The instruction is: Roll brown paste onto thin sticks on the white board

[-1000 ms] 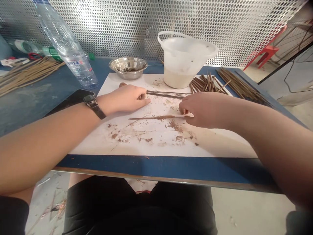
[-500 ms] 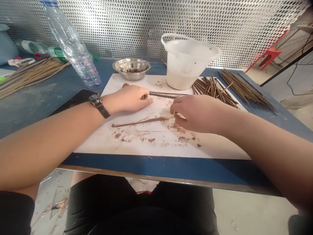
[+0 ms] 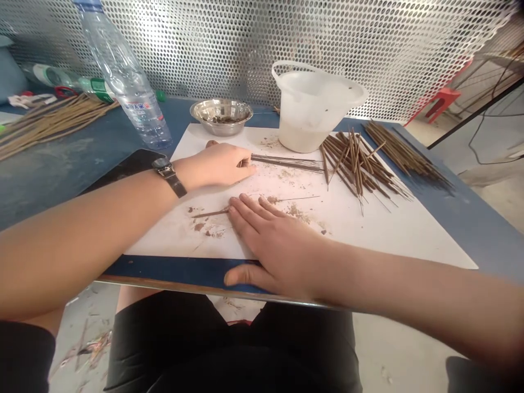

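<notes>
My left hand (image 3: pixel 219 165), a watch at its wrist, is closed around one end of a bundle of thin dark sticks (image 3: pixel 286 161) lying on the white board (image 3: pixel 409 234). Behind its knuckles pokes a brown lump (image 3: pixel 212 143), mostly hidden. My right hand (image 3: pixel 274 234) lies flat, fingers stretched and thumb apart, over a brown paste-coated incense stick (image 3: pixel 210 213). One end of this stick shows left of the fingertips, and a thin bare core extends to the right; its middle is covered. Brown crumbs (image 3: pixel 301 213) are scattered around.
Coated sticks (image 3: pixel 356 164) are piled at the board's right, with another bundle (image 3: pixel 405 153) beyond. A white bucket (image 3: pixel 307 117) and metal bowl (image 3: pixel 221 126) stand at the back. Left are a plastic bottle (image 3: pixel 139 109) and long tan strands (image 3: pixel 53 123).
My right hand has moved left and toward me, from a curled pose to lying flat over the coated stick. The left hand stays on the thin sticks.
</notes>
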Available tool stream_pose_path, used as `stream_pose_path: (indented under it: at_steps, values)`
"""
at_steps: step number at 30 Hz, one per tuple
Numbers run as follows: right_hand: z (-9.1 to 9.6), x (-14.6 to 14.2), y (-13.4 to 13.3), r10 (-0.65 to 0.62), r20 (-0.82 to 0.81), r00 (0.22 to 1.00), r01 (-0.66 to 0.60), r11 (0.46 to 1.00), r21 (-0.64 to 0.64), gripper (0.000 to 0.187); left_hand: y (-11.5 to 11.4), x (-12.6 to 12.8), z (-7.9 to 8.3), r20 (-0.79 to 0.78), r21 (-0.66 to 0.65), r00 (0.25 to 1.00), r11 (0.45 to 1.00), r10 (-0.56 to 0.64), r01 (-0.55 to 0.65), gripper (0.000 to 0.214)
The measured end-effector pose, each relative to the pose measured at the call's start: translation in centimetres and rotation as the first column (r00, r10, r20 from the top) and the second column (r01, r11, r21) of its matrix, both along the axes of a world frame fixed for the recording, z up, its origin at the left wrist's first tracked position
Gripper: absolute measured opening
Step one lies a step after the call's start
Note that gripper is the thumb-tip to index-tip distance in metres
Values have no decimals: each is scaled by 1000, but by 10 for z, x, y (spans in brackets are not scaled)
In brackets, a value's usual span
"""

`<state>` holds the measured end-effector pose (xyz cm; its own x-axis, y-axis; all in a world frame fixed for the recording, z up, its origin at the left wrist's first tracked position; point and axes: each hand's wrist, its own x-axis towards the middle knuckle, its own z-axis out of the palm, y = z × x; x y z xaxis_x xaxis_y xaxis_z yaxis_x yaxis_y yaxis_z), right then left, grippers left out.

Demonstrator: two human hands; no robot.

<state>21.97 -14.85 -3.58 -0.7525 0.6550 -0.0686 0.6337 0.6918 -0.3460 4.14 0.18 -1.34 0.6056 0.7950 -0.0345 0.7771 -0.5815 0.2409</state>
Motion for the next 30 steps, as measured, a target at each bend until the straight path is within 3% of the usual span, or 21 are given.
stream_pose_path:
  at_steps: [5,11,17,24,30]
  values:
    - [-4,5,18,-4,-44,999,5,1000,31,113,0,1,1,-2,-13,1000,1000,18,-18,31]
    - [4,12,0,-14,-13,1000,14,1000,-17,112,0,0,-1,0,1,1000,1000,1,-1,31]
    - [-3,10,24,-14,-33,999,15,999,41,116,0,1,0,-8,-1,1000,1000,5,-5,30]
    - [3,25,1,-16,-10,1000,16,1000,-2,112,-2,0,0,-11,12,1000,1000,2,-2,31]
    - [-5,24,25,-1,-31,1000,2,999,34,116,-3,2,2,-42,8,999,1000,27,-26,29]
